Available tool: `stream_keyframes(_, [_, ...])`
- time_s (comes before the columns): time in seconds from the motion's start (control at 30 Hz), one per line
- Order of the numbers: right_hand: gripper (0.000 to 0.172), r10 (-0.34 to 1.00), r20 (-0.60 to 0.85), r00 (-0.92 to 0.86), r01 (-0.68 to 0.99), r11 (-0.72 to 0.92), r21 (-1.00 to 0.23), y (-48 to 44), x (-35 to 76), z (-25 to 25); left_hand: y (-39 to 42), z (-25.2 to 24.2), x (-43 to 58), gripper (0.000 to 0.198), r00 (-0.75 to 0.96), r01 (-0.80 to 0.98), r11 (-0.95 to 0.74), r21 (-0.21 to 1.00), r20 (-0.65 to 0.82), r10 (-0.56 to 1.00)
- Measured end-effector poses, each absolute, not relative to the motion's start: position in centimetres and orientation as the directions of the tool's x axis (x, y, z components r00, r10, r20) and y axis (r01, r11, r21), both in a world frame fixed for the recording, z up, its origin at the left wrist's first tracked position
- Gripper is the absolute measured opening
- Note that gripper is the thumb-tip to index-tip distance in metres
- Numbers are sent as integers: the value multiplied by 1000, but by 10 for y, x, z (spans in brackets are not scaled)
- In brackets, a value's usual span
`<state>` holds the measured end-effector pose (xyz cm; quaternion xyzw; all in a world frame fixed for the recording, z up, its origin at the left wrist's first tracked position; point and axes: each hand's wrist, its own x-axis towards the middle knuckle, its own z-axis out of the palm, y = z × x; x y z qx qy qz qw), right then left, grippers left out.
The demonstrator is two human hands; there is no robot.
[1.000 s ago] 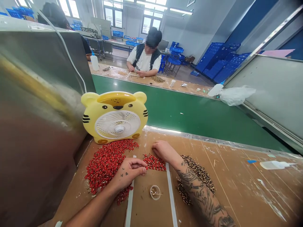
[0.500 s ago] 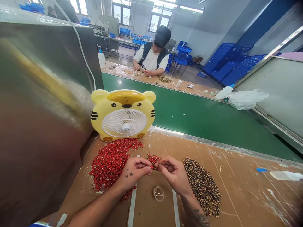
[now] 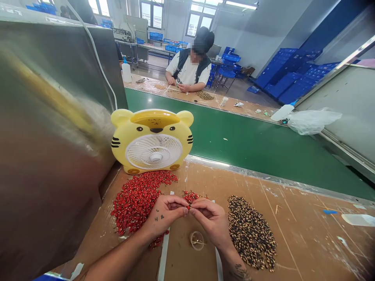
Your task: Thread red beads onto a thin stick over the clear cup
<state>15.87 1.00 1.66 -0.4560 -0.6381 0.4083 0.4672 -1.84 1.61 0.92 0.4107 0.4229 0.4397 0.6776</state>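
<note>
The left hand (image 3: 165,214) pinches a small red piece (image 3: 188,207) at its fingertips, and the right hand (image 3: 213,221) meets it there, though I cannot tell whether its fingers grip anything. Just beyond both hands on the tabletop (image 3: 181,261) lies a little red pile (image 3: 191,195), with a larger red heap (image 3: 133,205) left of them, black-and-tan pieces (image 3: 252,234) right, and a clear cup (image 3: 197,240) nearer the wearer.

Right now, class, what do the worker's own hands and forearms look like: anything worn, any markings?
The left hand is ungloved, with small dark markings on its back. The right hand is ungloved too; dark tattoo-like lines show on its forearm. No sleeves show.
</note>
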Motion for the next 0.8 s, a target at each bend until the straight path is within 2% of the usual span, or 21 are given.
stream_keyframes(0.2, [7, 957, 238, -167, 246, 274, -930, 9, 158, 14, 14, 5, -19, 14, 206, -176, 116, 978, -78, 975])
stream_keyframes(0.4, [11, 958, 212, -194, 235, 256, -938, 7, 160, 17, 11, -3, -19, 11, 180, -133, 112, 985, -87, 980])
stream_keyframes(0.6, [17, 969, 169, -183, 244, 211, -947, 5, 155, 16, 9, 3, -18, 12, 186, -161, 137, 977, -107, 977])
stream_keyframes(0.8, [15, 967, 151, -203, 273, 204, -940, 9, 155, 18, 17, 9, -19, 13, 185, 2, 52, 999, -51, 981])
